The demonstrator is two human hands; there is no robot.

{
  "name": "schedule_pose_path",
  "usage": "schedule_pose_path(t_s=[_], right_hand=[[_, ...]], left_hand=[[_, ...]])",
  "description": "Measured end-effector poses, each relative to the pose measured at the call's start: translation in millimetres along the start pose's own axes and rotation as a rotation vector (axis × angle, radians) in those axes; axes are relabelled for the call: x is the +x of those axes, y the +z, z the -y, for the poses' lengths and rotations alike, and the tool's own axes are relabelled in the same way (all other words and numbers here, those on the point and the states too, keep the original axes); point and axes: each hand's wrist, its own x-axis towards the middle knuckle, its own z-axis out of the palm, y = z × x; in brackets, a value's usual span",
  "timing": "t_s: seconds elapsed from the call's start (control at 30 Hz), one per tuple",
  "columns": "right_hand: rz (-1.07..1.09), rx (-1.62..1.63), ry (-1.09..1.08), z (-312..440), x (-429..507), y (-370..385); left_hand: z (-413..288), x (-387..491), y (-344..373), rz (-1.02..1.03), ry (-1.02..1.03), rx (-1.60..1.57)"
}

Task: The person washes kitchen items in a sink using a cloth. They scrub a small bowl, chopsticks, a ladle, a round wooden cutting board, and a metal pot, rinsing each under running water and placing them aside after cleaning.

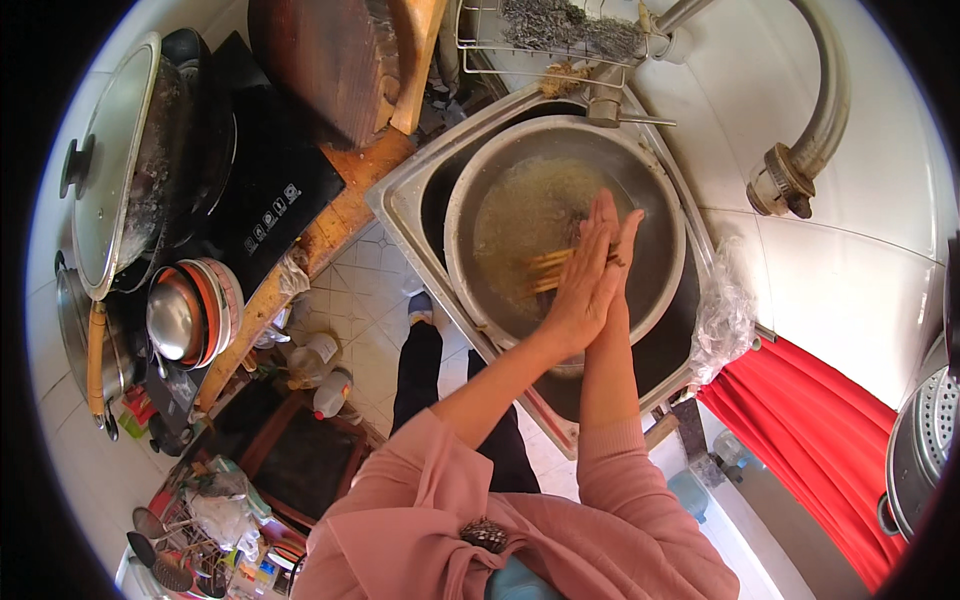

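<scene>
A wide metal basin (pixel 457 277) of cloudy water rests in the stainless steel sink (pixel 405 184). Over its right half, my left hand (pixel 583 281) and my right hand (pixel 626 247) are pressed palm to palm, fingers pointing away from me. Between the palms is a bundle of thin yellowish-brown sticks (pixel 550 270), which look like chopsticks. Their ends stick out to the left, blurred, above the water. A dark tip shows at the right side of the fingers. The palms hide the middle of the bundle.
A metal faucet (pixel 604 105) stands at the basin's far edge, and a curved spout (pixel 832 90) hangs at the upper right. Left are a black cooktop (pixel 277 172), stacked bowls (pixel 176 315) and a lidded pan (pixel 112 172). A crumpled plastic bag (pixel 724 322) hangs at the sink's right edge.
</scene>
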Motion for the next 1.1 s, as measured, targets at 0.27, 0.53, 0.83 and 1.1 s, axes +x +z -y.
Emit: schedule_pose_path(t_s=[0.27, 0.53, 0.83, 1.1], right_hand=[[0.011, -0.097, 0.012, -3.4, 8.9, -7.3], [-0.038, -0.217, 0.081, -26.2, 21.7, -13.8], [0.031, -0.574, 0.106, -43.7, 37.3, 14.1], [0.108, -1.498, -0.183, -87.8, 77.7, -11.8]], left_hand=[[3.3, -2.5, 0.3, 0.04, -0.024, 0.049], [8.7, 19.9, -17.2, 0.087, -0.149, -0.212], [34.2, 61.2, -56.6, -0.18, -0.792, -0.707], [72.8, 26.3, -60.7, -0.425, -0.684, -0.463]])
